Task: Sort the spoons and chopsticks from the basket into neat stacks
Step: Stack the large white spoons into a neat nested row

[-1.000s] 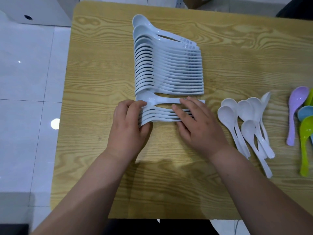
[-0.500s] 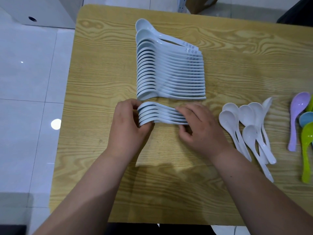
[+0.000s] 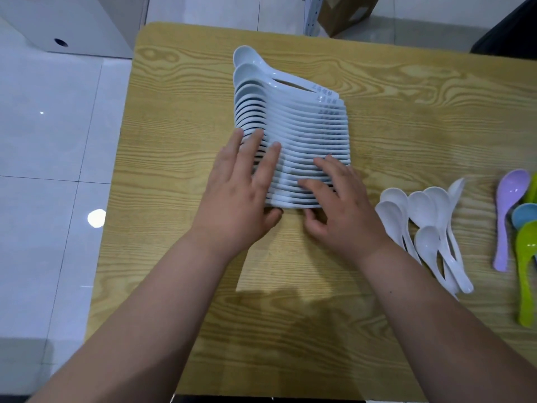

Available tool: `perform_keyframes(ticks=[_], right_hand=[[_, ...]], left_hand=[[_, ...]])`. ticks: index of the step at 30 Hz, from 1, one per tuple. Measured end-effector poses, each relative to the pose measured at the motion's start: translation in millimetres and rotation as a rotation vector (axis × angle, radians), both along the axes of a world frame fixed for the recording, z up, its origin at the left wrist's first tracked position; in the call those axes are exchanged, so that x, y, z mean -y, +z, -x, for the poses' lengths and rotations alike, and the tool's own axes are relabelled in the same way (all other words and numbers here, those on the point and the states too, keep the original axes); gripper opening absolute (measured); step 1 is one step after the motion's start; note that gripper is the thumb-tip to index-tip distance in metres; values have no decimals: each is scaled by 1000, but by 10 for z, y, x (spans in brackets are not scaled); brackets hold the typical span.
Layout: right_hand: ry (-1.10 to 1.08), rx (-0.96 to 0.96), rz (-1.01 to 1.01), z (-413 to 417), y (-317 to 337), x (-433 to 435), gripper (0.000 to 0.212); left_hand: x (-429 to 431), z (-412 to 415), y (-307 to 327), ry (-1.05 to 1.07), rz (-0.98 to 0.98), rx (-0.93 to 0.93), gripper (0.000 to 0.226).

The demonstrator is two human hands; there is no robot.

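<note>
Nested row of white spoons (image 3: 305, 132) at the centre of the bench (image 3: 174, 257), shifted toward 12 o'clock. Each spoon lies on its side, bowl at 9 o'clock, handle pointing to 3 o'clock; the row's long axis runs 12 to 6 o'clock. Handle ends carry grey print (unreadable).

Left hand (image 3: 241, 199) at the row's 7 o'clock corner: fingers (image 3: 271, 162) straight and spread, lying flat over the bowls, nothing gripped.

Right hand (image 3: 343, 210) at the 5 o'clock corner: fingers (image 3: 331, 170) loosely extended across the handles, resting on them, not clasping.

At 3 o'clock of the right hand, apart from the row: loose white spoons (image 3: 430, 228), bowls toward 12 o'clock. Farther toward 3 o'clock, at the frame edge: purple spoon (image 3: 507, 210), blue spoon (image 3: 523, 219), green spoon (image 3: 526, 271). Cardboard box (image 3: 345, 10) beyond the bench's 12 o'clock edge.
</note>
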State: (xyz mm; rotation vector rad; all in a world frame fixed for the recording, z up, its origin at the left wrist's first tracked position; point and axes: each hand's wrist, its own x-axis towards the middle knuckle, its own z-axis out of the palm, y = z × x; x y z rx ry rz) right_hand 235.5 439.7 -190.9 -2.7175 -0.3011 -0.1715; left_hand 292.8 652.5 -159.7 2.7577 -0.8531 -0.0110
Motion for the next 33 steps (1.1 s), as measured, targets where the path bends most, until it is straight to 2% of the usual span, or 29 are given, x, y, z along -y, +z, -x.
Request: perform_keyframes(ticks=[2,6,10,14,17,21,26,30,33], right_hand=[[5,-5,-14,-17,15,15,41],[-65,27,-150,-158,157,52,41],[-117,29,-187,-846,324,75,45],[-153,-294,-129,-1685,391,96,64],[-72,-432,17,-1987,281,121,55],[-103,-410,-149,-1901,327,138,36],[-103,-408,-218,-1650,361,131,34],[-75,-391,-198,-1459,348,59,31],[34,-373,-86,-1276,333,-60,25]], left_hand=[[68,-104,27,-37,-111,-44,105],[113,-177,51,-63,-198,-43,98],[125,-160,27,-75,-219,-25,94],[190,-117,37,-81,-249,-58,84],[233,-85,39,-81,-304,-72,78],[230,-67,38,-60,-293,-89,81],[182,33,-9,-52,-239,-88,81],[112,213,-3,-53,-234,-64,79],[-18,473,30,-58,-217,-24,80]])
